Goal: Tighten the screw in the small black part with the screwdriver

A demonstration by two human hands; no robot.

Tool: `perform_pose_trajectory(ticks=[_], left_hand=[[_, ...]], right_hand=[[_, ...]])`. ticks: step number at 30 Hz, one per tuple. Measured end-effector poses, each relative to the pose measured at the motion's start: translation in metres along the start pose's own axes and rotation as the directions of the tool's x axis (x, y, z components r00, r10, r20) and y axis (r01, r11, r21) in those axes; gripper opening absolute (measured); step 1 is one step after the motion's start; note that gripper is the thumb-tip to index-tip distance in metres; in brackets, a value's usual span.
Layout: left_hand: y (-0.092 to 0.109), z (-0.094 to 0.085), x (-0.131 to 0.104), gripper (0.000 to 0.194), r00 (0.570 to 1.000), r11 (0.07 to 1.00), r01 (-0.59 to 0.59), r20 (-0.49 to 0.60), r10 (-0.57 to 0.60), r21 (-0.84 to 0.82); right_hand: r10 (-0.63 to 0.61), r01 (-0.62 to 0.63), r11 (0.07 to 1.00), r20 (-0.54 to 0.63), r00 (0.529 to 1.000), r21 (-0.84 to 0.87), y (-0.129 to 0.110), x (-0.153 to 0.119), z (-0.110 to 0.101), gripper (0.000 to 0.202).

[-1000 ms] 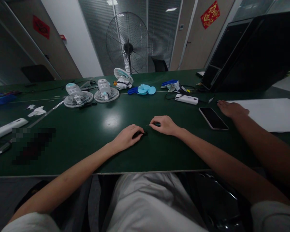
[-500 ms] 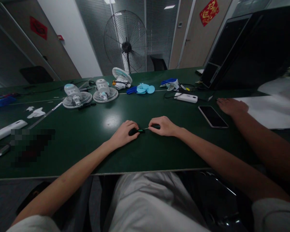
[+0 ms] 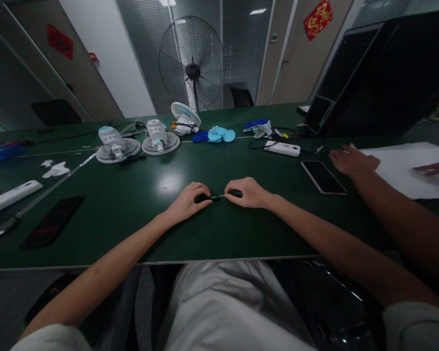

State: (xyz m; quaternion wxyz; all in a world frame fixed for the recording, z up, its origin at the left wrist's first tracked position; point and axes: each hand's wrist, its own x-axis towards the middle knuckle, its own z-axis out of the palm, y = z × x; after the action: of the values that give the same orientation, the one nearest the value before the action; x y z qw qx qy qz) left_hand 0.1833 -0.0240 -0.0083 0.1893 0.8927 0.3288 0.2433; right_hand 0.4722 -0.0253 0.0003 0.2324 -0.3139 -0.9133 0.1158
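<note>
My left hand (image 3: 188, 201) is closed around a small black object with a green patch (image 3: 214, 198) at its right end. Its kind is too small to make out, and the fingers hide part of it. Just to the right, my right hand (image 3: 249, 192) grips the dark handle of a screwdriver (image 3: 236, 193), mostly covered by the fingers. The thin metal shaft points left to the end of the black object; whether the tip touches it I cannot tell. Both hands rest low over the green table (image 3: 219, 234).
Several white fan parts (image 3: 161, 143) and light-blue fan blades (image 3: 221, 134) lie toward the back. Phones are at left (image 3: 53, 222) and right (image 3: 324, 177). A co-worker's hand (image 3: 353, 161) rests by white paper (image 3: 398, 168), another (image 3: 437, 168) over it. A black computer case (image 3: 380, 73) stands behind.
My hands and the two things they hold stay almost in place. At the right, the co-worker's blurred far hand has come down over the paper.
</note>
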Motion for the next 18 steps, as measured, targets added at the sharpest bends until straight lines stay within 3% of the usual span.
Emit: perform_pose_trajectory(ticks=[7, 13, 18], left_hand=[[0.0012, -0.0007, 0.0009, 0.018, 1.000, 1.000, -0.007, 0.000, 0.007, -0.017], [0.0039, -0.0023, 0.0017, 0.018, 1.000, 1.000, -0.001, 0.007, 0.001, -0.016], [0.0032, -0.0024, 0.0010, 0.020, 1.000, 1.000, 0.002, 0.013, -0.002, -0.016]], right_hand=[[0.025, -0.023, 0.999, -0.048, 0.999, 0.030, 0.0008, 0.0004, 0.0055, 0.017], [0.131, -0.094, 0.957, -0.121, 0.984, 0.273, -0.0033, 0.0061, 0.0054, 0.020], [0.079, -0.061, 0.981, -0.090, 0.993, 0.183, -0.0022, 0.0054, 0.0053, 0.017]])
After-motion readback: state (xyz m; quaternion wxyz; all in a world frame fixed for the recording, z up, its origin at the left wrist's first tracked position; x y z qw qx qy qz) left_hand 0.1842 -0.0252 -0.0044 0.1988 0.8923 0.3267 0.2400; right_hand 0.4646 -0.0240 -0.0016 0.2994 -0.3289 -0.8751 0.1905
